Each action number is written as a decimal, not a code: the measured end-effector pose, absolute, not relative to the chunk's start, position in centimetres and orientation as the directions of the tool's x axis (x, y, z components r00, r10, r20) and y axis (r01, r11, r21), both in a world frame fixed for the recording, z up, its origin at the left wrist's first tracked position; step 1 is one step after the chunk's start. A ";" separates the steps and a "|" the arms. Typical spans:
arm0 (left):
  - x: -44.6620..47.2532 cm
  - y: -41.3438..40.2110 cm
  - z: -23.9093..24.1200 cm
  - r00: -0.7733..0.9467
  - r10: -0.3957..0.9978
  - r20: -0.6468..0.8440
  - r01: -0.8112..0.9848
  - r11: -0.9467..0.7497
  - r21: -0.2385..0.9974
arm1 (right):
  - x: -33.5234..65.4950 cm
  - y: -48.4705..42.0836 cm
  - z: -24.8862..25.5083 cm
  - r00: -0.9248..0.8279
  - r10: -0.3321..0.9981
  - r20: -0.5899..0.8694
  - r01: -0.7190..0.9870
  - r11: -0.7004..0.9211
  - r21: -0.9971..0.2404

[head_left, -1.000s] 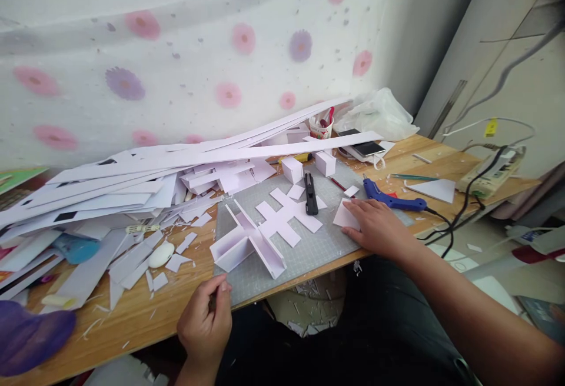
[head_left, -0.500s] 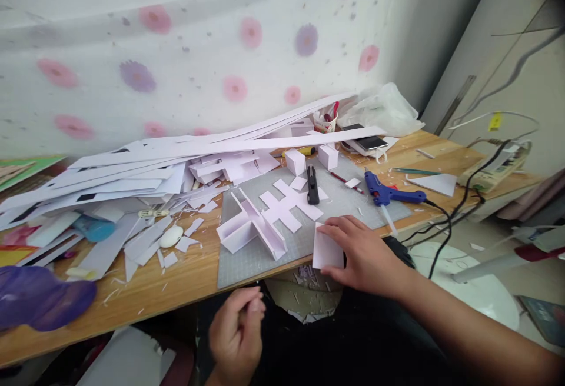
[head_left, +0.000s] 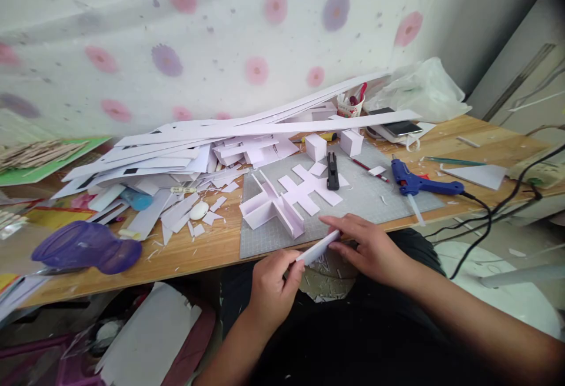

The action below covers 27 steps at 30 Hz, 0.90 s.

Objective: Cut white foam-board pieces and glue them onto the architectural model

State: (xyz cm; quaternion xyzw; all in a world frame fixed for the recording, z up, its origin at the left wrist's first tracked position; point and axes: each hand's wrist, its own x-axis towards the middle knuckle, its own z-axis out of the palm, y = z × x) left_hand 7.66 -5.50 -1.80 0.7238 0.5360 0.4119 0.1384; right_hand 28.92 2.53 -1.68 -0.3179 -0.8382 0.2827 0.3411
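Both my hands hold one small white foam-board piece [head_left: 318, 247] edge-on, just in front of the desk's near edge. My left hand [head_left: 272, 289] pinches its lower left end. My right hand [head_left: 368, 249] grips its upper right end with curled fingers. On the grey cutting mat [head_left: 379, 198] behind it lie a white cross-shaped walled model [head_left: 272, 209], a flat white cross-shaped cut-out [head_left: 309, 189] and a black utility knife [head_left: 332, 172].
A blue glue gun [head_left: 419, 186] with a black cord lies on the mat's right side. A big heap of white board strips [head_left: 185, 150] covers the left of the wooden desk. A purple object [head_left: 88, 246] sits at the desk's front left. Two small white cubes [head_left: 334, 144] stand behind the mat.
My right hand slid the white piece from the mat's right side to the desk's near edge and lifted it. My left hand came up and took its other end. The view shifted left.
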 end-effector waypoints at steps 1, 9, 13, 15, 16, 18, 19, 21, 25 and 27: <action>7.4 -5.3 -1.6 0.084 0.872 0.482 0.694 -0.398 0.600 | 28.9 3.1 -1.4 -0.581 0.720 0.380 0.325 0.633 -0.702; 5.9 -3.1 -1.5 -0.045 0.722 0.690 0.767 -0.418 0.487 | 28.7 7.1 -1.4 -0.599 0.754 0.268 0.303 0.524 -0.796; 5.6 -2.4 -1.8 0.047 0.699 0.713 0.791 -0.462 0.401 | 28.3 7.4 -2.1 -0.597 0.760 0.258 0.295 0.506 -0.810; 5.6 -2.1 -2.0 0.060 0.698 0.713 0.794 -0.467 0.390 | 28.1 7.5 -2.4 -0.597 0.762 0.252 0.280 0.492 -0.824; 5.6 -2.0 -2.0 0.064 0.698 0.713 0.794 -0.469 0.387 | 28.0 7.5 -2.5 -0.598 0.761 0.250 0.275 0.488 -0.828; 5.6 -1.8 -2.2 0.075 0.702 0.708 0.796 -0.470 0.382 | 27.9 7.6 -2.7 -0.595 0.763 0.252 0.275 0.488 -0.828; 5.6 -1.7 -2.3 0.080 0.707 0.703 0.797 -0.469 0.381 | 27.8 7.6 -2.7 -0.591 0.766 0.252 0.282 0.489 -0.825; 5.6 -1.5 -2.5 0.086 0.715 0.693 0.798 -0.466 0.383 | 27.8 7.6 -2.8 -0.589 0.771 0.241 0.310 0.491 -0.814; 5.5 -1.3 -2.9 0.083 0.716 0.693 0.794 -0.468 0.389 | 27.7 7.6 -2.6 -0.598 0.769 0.224 0.357 0.506 -0.785; 5.5 -1.2 -2.9 0.086 0.720 0.688 0.791 -0.469 0.392 | 27.7 7.7 -2.4 -0.601 0.765 0.232 0.366 0.521 -0.771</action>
